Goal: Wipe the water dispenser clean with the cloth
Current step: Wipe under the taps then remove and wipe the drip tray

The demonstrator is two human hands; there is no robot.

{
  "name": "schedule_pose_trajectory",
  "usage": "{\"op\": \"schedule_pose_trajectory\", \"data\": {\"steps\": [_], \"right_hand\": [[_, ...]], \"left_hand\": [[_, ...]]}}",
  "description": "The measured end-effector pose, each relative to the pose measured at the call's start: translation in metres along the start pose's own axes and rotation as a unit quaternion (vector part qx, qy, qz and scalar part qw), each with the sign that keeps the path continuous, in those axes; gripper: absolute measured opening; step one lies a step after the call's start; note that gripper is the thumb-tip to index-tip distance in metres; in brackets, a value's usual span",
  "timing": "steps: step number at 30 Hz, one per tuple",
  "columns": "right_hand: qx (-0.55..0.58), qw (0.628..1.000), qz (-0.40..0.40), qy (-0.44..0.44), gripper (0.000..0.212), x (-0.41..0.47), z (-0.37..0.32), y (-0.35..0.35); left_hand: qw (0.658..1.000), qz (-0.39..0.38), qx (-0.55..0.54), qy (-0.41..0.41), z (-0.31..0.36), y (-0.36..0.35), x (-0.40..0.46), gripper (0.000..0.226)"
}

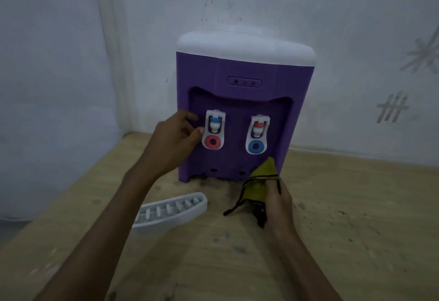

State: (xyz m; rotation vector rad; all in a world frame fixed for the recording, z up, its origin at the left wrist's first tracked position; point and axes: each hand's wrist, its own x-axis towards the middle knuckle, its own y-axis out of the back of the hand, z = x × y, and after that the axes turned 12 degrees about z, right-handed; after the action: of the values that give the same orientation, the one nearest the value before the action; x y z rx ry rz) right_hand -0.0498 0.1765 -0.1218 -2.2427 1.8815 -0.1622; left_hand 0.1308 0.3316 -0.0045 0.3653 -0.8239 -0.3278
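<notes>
— Access to the front recess?
— Two taps (213, 129) (257, 134) stick out inside; open gap between them. Left hand (175, 138) blocks the left edge of the water dispenser (244, 101).
— Lower right?
— Right hand (276, 202) and cloth (259, 184) sit there.
— Tabletop (356, 229)?
— White drip tray (171, 210) lies front left. Right side open. Wall (356, 27) close behind.

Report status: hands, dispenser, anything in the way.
Left hand at dispenser's left tap, grip unclear. Right hand holds cloth at the base. Drip tray off, on table.
</notes>
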Motion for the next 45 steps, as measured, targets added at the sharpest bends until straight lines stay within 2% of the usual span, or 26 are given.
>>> {"op": "schedule_pose_trajectory", "data": {"steps": [2,3,5,8,11,12,13,15,16,17,18,20,22,23,26,29,32,34,36,40,42,45], "right_hand": [[0.067,0.984,-0.012,-0.162,0.030,0.003,-0.010,0.001],[0.065,0.976,-0.017,-0.210,0.038,0.003,-0.014,0.002],[0.042,0.971,-0.031,-0.234,0.045,0.005,-0.017,0.004],[0.026,0.984,-0.047,-0.172,0.040,0.002,-0.028,0.004],[-0.048,0.995,-0.041,-0.071,0.017,-0.008,-0.042,0.008],[-0.115,0.993,-0.037,-0.018,0.019,-0.010,-0.044,0.011],[-0.208,0.977,-0.028,0.041,0.026,-0.011,-0.047,0.014],[-0.409,0.901,0.020,0.140,0.039,-0.011,-0.057,0.019],[-0.458,0.872,0.041,0.166,0.043,-0.010,-0.062,0.021],[-0.470,0.865,0.046,0.170,0.045,-0.008,-0.068,0.024],[-0.457,0.875,0.031,0.158,0.047,-0.006,-0.074,0.027],[-0.360,0.929,-0.021,0.082,0.048,0.003,-0.077,0.031],[-0.243,0.966,-0.076,-0.048,0.047,0.009,-0.074,0.034],[-0.184,0.971,-0.100,-0.116,0.051,0.011,-0.072,0.034],[-0.033,0.961,-0.139,-0.235,0.051,0.012,-0.076,0.033],[0.090,0.942,-0.154,-0.284,0.042,0.009,-0.084,0.033],[0.147,0.923,-0.173,-0.310,0.047,0.005,-0.083,0.032],[0.159,0.919,-0.179,-0.314,0.048,0.004,-0.078,0.030],[0.162,0.923,-0.185,-0.297,0.044,-0.001,-0.075,0.028],[0.042,0.985,-0.128,-0.110,0.020,-0.014,-0.060,0.018],[-0.022,0.991,-0.118,-0.050,0.014,-0.023,-0.052,0.010],[-0.069,0.989,-0.133,-0.008,0.014,-0.035,-0.045,0.003]], "left_hand": [[0.999,-0.019,0.017,0.019,-0.009,0.000,-0.025,0.034],[0.997,-0.049,0.044,0.030,-0.018,0.001,-0.036,0.038],[0.980,-0.142,0.121,0.069,-0.034,0.008,-0.056,0.052],[0.925,-0.287,0.213,0.128,-0.045,0.020,-0.067,0.073],[0.897,-0.346,0.226,0.155,-0.043,0.028,-0.067,0.068],[0.896,-0.351,0.224,0.156,-0.042,0.031,-0.067,0.069],[0.896,-0.353,0.224,0.152,-0.041,0.034,-0.066,0.069],[0.894,-0.358,0.228,0.148,-0.042,0.039,-0.067,0.068],[0.890,-0.363,0.235,0.144,-0.042,0.041,-0.068,0.065],[0.886,-0.369,0.244,0.135,-0.042,0.041,-0.069,0.061],[0.884,-0.371,0.253,0.128,-0.042,0.040,-0.069,0.056],[0.884,-0.370,0.257,0.124,-0.041,0.038,-0.070,0.049],[0.887,-0.365,0.253,0.123,-0.039,0.036,-0.071,0.045],[0.890,-0.363,0.249,0.124,-0.038,0.036,-0.071,0.044],[0.905,-0.338,0.222,0.132,-0.033,0.035,-0.071,0.045],[0.927,-0.295,0.192,0.128,-0.030,0.036,-0.070,0.046],[0.940,-0.285,0.148,0.118,-0.022,0.036,-0.070,0.067],[0.947,-0.273,0.128,0.113,-0.016,0.035,-0.070,0.077],[0.954,-0.254,0.118,0.106,-0.012,0.033,-0.070,0.067],[0.966,-0.223,0.088,0.096,-0.008,0.026,-0.068,0.046],[0.968,-0.221,0.073,0.088,-0.002,0.019,-0.065,0.044],[0.973,-0.213,0.075,0.052,0.010,0.007,-0.059,0.044]]}}
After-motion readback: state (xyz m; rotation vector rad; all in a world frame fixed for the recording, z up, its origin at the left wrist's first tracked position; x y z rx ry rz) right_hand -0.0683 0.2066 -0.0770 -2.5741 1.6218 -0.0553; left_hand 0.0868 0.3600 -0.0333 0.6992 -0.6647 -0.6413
